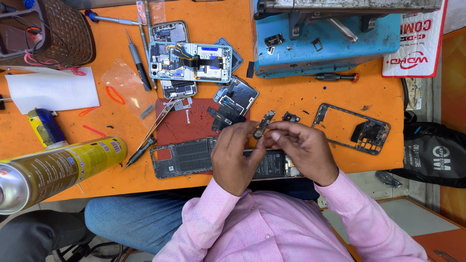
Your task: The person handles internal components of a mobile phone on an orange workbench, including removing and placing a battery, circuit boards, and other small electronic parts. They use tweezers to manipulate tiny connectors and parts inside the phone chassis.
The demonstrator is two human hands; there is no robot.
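Observation:
My left hand (235, 155) and my right hand (303, 148) meet above the orange table, both pinching a small dark circuit board (262, 125) between the fingertips. Under the hands lies an opened phone body (187, 157) with its battery showing. A red mat (187, 123) beyond it carries small screws, a metal bracket and a dark part (224, 118). Tweezers (158, 123) lie across the mat's left edge.
Several opened phones (189, 60) lie stacked at the back, with screwdrivers (138, 63) to their left. A blue fixture (330, 46) stands back right, an empty phone frame (352, 128) at right. A spray can (53, 170) lies front left, near white paper (53, 90) and a brown basket (68, 31).

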